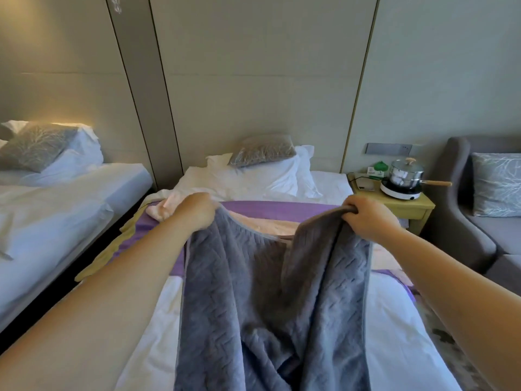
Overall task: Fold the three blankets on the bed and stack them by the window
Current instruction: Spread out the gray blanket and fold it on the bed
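**Grey blanket held up by its top edge, both hands equally placed**

The grey blanket (270, 306) hangs closest to the viewer, falling from the hands toward the person's body, with its lower part bunched in folds over the foot of the bed (394, 348). Its held edge runs left to right, across the bed, and sags in a shallow curve between the two grips. The left hand (194, 211) has its fingers curled over one end of that edge. The right hand (366, 218) clenches a gathered wad of the other end. The hands sit at about the same height and the same reach, well apart, so neither arm is the nearer one.

That level, crosswise edge is what the next move seems to depend on. Bringing the hands together would probably halve the blanket along its hanging length. The slack in the middle would need pulling taut first for the halves to meet squarely.

Beyond the hands, a pink blanket (270, 225) lies rumpled on a purple blanket (282, 206) spread across the mattress. Neither looks folded yet. A yellowish cloth (112, 249) trails off the bed's left side. White pillows (267, 179) rest at the headboard. To the right are a bedside table (408, 206) with a pot (406, 172) and then a grey sofa (462, 221). A second bed (56, 198) stands to the left. No window is in view.
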A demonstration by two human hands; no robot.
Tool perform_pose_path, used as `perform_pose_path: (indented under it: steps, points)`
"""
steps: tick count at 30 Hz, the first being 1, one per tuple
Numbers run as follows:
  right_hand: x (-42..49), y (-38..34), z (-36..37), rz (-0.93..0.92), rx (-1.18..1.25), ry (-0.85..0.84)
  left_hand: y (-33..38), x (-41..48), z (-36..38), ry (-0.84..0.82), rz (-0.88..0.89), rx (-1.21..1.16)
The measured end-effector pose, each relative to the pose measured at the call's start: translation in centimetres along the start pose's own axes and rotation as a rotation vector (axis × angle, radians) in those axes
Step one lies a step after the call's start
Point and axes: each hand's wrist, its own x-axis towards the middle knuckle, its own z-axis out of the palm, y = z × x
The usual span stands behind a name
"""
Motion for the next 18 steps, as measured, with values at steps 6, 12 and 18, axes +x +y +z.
perform_pose_path:
  steps: [6, 12, 18]
  points:
    - [5.4, -3.3, -6.8, -0.097, 0.263, 0.431, 3.3, 5.1, -8.5, 0.403, 0.081, -0.23]
    - [2.7, -4.7, -11.6, -0.199, 0.426, 0.621, 2.5, 2.3, -15.0, 0.621, 0.312, -0.378]
    - [-5.2, -1.6, -6.8, -0.18, 0.303, 0.398, -6.4, -4.5, -9.4, 0.291, 0.381, -0.345]
